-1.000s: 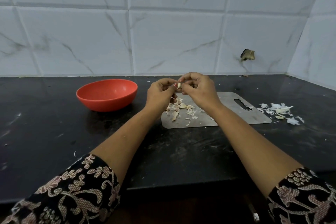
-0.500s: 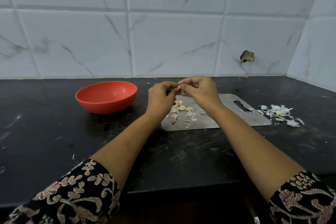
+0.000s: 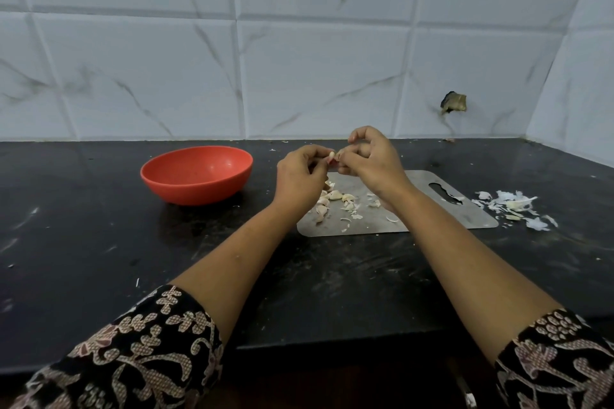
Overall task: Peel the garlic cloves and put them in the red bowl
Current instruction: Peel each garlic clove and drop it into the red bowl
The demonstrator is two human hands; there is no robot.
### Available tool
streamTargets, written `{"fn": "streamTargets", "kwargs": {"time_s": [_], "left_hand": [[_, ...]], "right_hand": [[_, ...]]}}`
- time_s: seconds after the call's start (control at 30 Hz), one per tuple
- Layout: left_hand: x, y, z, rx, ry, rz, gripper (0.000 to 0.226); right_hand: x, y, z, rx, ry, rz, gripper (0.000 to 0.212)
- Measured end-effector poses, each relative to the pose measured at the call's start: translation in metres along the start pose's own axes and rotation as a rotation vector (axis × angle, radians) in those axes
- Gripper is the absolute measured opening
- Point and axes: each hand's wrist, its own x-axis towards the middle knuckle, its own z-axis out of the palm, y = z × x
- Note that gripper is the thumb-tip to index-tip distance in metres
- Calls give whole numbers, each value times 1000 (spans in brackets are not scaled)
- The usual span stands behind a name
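Note:
My left hand (image 3: 300,178) and my right hand (image 3: 368,159) meet above the steel cutting board (image 3: 442,212), both pinching one small pale garlic clove (image 3: 332,155) between fingertips. Under the hands, several unpeeled garlic cloves (image 3: 334,197) and bits of skin lie on the board's left part. The red bowl (image 3: 196,173) stands on the black counter to the left of my left hand; its inside looks bare.
A heap of white garlic peels (image 3: 513,206) lies on the counter right of the board. The tiled wall runs along the back and turns forward at the right corner, with a broken hole (image 3: 453,102) in one tile. The counter's front edge is near my elbows.
Both hands stay together over the board with the clove. My right hand's fingers have lifted and spread a little, and the clove shows more between the fingertips.

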Motion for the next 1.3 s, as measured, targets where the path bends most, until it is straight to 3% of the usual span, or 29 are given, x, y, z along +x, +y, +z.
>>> {"fn": "streamTargets", "kwargs": {"time_s": [0.13, 0.27, 0.47, 0.6, 0.7, 0.9, 1.3], "left_hand": [[2, -2, 0, -192, -31, -115, 16], [8, -4, -7, -276, -45, -158, 16], [13, -14, -15, 116, -173, -160, 21], [12, -14, -16, 222, -224, -152, 22], [11, -13, -13, 177, -235, -159, 19], [9, -7, -9, -110, -267, -247, 22], [7, -5, -12, -202, -318, -247, 21]], "right_hand": [[-1, -4, 0, 16, -29, 20, 17], [1, -1, -6, -193, -80, 37, 17], [0, 2, -12, -592, -181, 8, 10], [0, 0, -11, -500, -185, 22, 24], [-1, 1, -6, -430, -166, -12, 15], [-1, 0, -5, -480, -81, -133, 6], [1, 4, -6, -636, -212, -194, 13]]}}
